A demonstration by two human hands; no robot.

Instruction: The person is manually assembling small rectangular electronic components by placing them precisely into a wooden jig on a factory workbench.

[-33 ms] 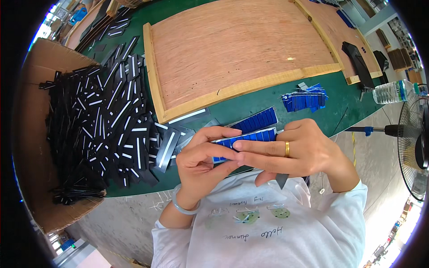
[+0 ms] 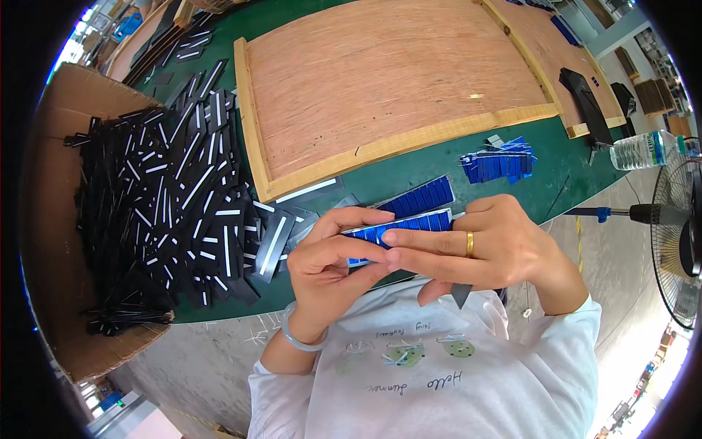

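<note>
The green worktable (image 2: 578, 172) spans the scene; its near edge passes beneath the hands, and its right edge slants toward the far right corner. Open surface lies between the hands and that right edge. The wood-framed plywood board (image 2: 398, 80) fills the far centre, its near rail bounding the work strip on the far side. At left, the cardboard box (image 2: 55, 183) and the heap of black strips with white stripes (image 2: 175, 205) leave little room for leftward movement. A pedestal fan (image 2: 689, 247) stands beyond the right edge. The left hand (image 2: 333, 256) is closed on the left end of a blue segmented strip (image 2: 420, 224), which is located at the near centre, tilted slightly upward to the right. The right hand (image 2: 497, 245) is partly curled, with two fingers laid along the strip's near face; whether it also grips cannot be told. A curved black part (image 2: 585, 106) lies at far right, with a clear plastic bottle (image 2: 640, 151) on its near side. A pile of blue strips (image 2: 501, 162) sits beyond the right hand. A second blue strip (image 2: 420, 196) lies just beyond the held one. A small grey piece (image 2: 461, 295) projects below the right hand.
</note>
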